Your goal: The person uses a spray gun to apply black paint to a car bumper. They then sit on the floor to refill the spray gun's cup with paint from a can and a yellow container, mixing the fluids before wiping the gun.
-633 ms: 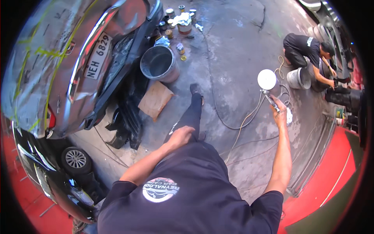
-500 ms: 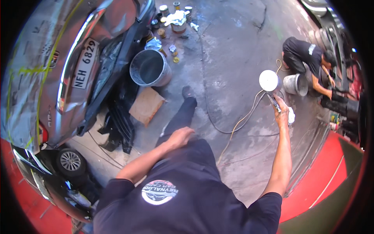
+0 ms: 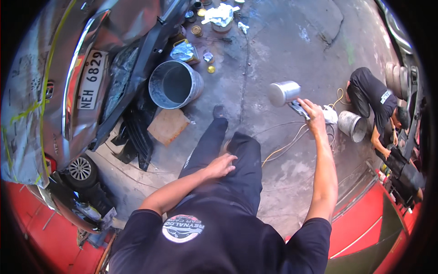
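Note:
Out to the right, my right hand is closed around the handle of a paint spray gun. A silver cylindrical cup on the gun is tilted, its side showing. Part of the gun is hidden by my fingers. A white cloth or paper shows just beside that hand. My left hand hovers low in front of my body, over my dark trousers, with fingers loosely stretched and nothing in them.
A damaged, partly masked car stands at left. Nearby are a large bucket, a cardboard piece and several small cans. Hoses cross the floor. At right a crouching person works beside a grey bucket.
My right hand has swung the spray gun leftward, and its cup has tipped from showing its round end to showing its side. My left hand has shifted slightly lower. The view has turned.

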{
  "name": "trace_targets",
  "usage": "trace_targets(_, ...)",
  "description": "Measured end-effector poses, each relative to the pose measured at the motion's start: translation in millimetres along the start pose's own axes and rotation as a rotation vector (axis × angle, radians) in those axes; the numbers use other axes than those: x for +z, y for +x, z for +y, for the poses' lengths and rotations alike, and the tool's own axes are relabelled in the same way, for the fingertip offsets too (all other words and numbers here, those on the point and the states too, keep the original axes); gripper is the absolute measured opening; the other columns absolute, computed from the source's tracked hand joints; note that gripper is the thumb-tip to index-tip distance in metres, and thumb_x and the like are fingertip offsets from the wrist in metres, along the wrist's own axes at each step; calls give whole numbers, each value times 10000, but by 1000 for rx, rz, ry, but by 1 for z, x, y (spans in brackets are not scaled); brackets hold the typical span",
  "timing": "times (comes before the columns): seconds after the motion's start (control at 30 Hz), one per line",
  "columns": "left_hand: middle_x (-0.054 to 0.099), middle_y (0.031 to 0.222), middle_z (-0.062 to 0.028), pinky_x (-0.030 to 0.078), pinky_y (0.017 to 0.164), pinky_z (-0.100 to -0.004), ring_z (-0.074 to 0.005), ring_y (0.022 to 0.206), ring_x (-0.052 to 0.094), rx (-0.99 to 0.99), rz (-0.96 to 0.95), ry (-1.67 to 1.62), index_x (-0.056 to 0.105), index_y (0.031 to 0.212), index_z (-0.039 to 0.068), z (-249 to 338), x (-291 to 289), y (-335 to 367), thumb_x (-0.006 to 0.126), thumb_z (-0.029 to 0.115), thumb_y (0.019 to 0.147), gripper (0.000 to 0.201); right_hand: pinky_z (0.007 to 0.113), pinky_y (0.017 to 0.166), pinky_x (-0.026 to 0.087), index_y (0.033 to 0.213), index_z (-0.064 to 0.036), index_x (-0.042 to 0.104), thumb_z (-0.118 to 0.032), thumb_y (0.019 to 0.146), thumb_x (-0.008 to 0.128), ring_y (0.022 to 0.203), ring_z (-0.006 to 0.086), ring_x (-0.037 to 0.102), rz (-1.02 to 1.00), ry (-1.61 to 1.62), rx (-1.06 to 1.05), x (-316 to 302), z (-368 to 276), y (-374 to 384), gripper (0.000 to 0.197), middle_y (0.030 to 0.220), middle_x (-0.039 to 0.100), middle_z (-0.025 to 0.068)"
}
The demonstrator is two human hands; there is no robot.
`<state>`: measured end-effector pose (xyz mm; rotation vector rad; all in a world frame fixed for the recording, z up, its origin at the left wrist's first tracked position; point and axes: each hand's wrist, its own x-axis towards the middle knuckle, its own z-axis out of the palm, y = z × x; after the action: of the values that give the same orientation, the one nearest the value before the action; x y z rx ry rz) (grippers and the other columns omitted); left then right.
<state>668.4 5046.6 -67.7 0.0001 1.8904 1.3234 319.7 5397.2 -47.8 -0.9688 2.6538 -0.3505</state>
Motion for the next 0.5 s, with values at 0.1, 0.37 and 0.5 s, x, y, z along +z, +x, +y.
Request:
trace_targets(0.1,594,1463,-270,458,1155,-491,-429,1391,565,-119,-53,-155,513,1522,31,-3,2,34,672,370,1042,609,448,964,549,1445,-215,678,119,685,731,1135,338,705,-34,44,-66,15,6,46,832,1347,713,105)
trace_targets(0.37,559,1533,-302,427,1201,-476,-401,1461,526,-240,-101,-479,428,1612,41,59,7,85,658,572,1042,813,493,948,586,1440,-233,685,91,700,788,1117,408,711,-69,299,-271,85,54,185,814,1343,723,143)
trace_targets(0.5,566,1504,-320,459,1164,-471,-392,1408,574,-243,-38,-661,410,1624,54,72,5,140,692,567,1021,840,493,944,583,1429,-240,691,54,766,794,1103,412,714,-80,410,-283,153,76,233,733,1323,733,149)
